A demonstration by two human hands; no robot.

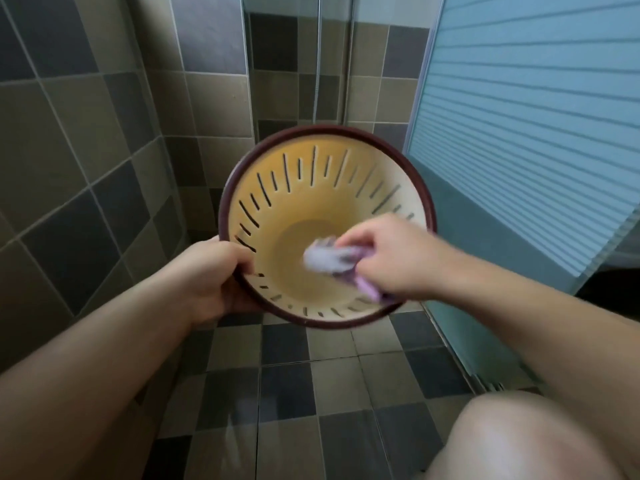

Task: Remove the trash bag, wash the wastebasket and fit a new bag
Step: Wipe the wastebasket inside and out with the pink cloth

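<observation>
A round yellow wastebasket [311,188] with slotted walls and a dark red rim is held up in the air, its mouth tilted toward me. No bag lines it. My left hand [214,275] grips its rim at the lower left, thumb inside. My right hand [388,258] reaches into the basket and holds a purple and white cleaning cloth or brush [332,263], blurred, against the lower inner wall near the bottom.
Tiled walls in grey and beige stand at the left and behind. A blue ribbed shower door [533,133] stands at the right. The tiled floor [294,375] lies below, and my bare knee [533,441] is at the lower right.
</observation>
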